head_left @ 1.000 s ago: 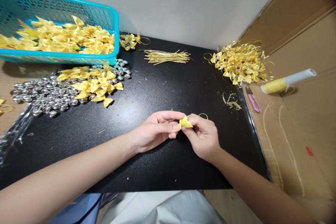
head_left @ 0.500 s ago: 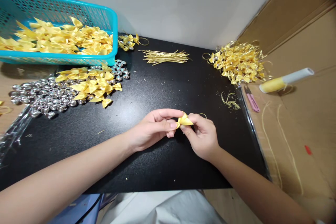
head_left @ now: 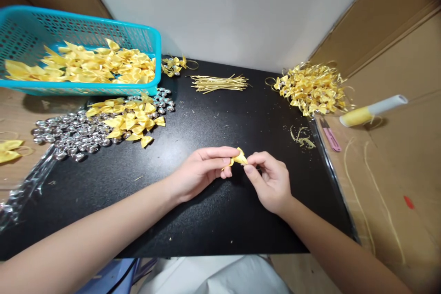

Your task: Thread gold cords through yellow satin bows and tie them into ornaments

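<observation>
Over the front middle of the black tabletop, a small yellow ribbon bow (head_left: 240, 157) is held between both hands. My left hand (head_left: 198, 170) pinches its left side between thumb and fingers. At the bow's right tip, the thumb and forefinger of my right hand (head_left: 272, 179) are closed on its edge. The fingers partly cover the bow, and whether a tie or a bead is in the pinch cannot be seen.
A turquoise basket (head_left: 156, 62) of yellow bows stands back left, with silver beads (head_left: 74, 131) and loose bows (head_left: 129, 121) before it. Gold ties (head_left: 218, 83) lie at the back. At right are a pile of finished bows (head_left: 313, 89), pink snips (head_left: 331, 137) and a tube (head_left: 374, 109).
My right hand has shifted slightly right, its fingertips now at the bow's tip. The bow has turned a little between the fingers. The view has tilted slightly, so the surroundings sit lower.
</observation>
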A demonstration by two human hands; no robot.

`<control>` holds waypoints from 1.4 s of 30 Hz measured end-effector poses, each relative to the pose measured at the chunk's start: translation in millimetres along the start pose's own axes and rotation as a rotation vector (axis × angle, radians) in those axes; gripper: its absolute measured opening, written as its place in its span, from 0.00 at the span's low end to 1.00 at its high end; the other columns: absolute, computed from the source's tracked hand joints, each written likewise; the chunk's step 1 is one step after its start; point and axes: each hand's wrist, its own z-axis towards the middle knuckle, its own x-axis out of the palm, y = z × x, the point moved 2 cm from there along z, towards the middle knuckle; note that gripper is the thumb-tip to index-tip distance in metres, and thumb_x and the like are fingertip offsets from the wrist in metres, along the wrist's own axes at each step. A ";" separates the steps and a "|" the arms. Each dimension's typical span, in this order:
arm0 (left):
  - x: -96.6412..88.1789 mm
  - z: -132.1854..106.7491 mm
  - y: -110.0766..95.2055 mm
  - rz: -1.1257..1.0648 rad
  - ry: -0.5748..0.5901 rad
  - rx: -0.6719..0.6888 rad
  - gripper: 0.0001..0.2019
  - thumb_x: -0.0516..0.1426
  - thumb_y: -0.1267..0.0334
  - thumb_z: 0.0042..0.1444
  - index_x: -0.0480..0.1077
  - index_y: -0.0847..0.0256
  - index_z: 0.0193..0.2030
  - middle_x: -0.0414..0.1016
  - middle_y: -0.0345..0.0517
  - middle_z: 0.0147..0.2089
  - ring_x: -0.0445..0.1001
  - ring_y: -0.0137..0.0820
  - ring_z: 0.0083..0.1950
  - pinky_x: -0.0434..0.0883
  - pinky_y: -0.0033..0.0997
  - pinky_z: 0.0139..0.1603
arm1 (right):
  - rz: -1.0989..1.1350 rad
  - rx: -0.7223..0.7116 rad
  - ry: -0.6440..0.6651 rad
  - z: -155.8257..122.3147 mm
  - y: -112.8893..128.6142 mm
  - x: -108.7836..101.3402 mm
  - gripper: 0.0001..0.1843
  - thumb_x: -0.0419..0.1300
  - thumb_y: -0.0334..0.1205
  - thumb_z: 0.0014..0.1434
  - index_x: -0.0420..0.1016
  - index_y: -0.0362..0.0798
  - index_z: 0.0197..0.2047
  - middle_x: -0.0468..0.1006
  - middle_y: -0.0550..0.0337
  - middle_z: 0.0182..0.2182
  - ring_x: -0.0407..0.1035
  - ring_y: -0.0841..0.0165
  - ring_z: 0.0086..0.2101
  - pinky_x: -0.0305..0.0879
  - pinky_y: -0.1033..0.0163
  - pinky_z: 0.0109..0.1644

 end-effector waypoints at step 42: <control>5.6 -4.0 5.2 -0.203 0.163 -0.047 0.13 0.68 0.73 0.45 0.81 0.61 0.40 0.83 0.43 0.42 0.78 0.22 0.38 0.70 0.14 0.37 | -0.137 -0.134 0.025 2.0 10.1 0.5 0.06 0.57 0.30 0.59 0.73 0.47 0.31 0.68 0.66 0.19 0.61 0.76 0.19 0.61 0.69 0.23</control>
